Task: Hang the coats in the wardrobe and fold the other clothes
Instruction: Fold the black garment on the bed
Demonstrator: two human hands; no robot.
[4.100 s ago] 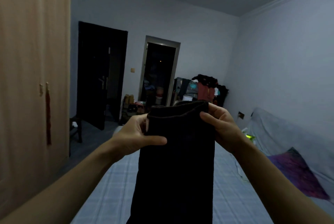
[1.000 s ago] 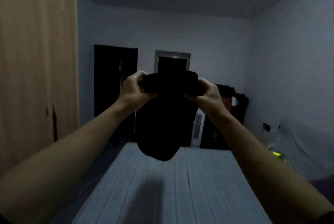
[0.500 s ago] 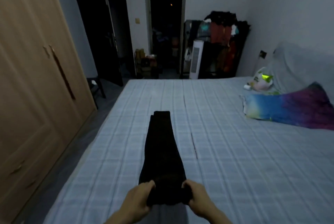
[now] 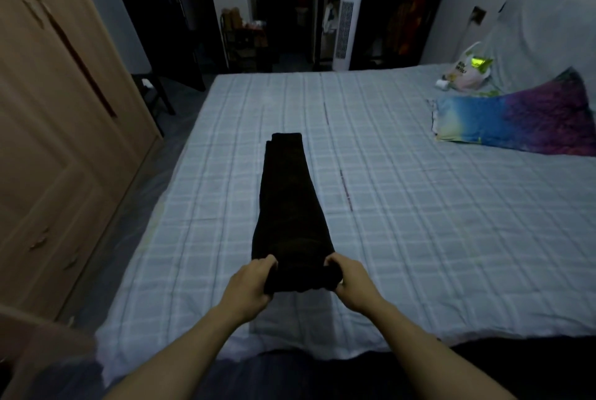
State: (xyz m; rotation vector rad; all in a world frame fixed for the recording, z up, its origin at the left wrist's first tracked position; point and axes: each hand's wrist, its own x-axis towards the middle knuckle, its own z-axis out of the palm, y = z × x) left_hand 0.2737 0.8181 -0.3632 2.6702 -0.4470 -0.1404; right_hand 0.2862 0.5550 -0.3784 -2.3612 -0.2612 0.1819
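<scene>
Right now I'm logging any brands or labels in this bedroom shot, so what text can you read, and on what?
Nothing reads clearly.
Translucent plastic bag at the far right of the checked pale-blue bed sheet: dark print on its side, too blurred to read.
Long folded black garment that both hands hold: no label visible.
White tower fan: no legible marking.

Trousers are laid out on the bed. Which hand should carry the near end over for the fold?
Neither is clearly better: left hand and right hand each grip a near corner of the dark trousers. Probably use both.
</scene>
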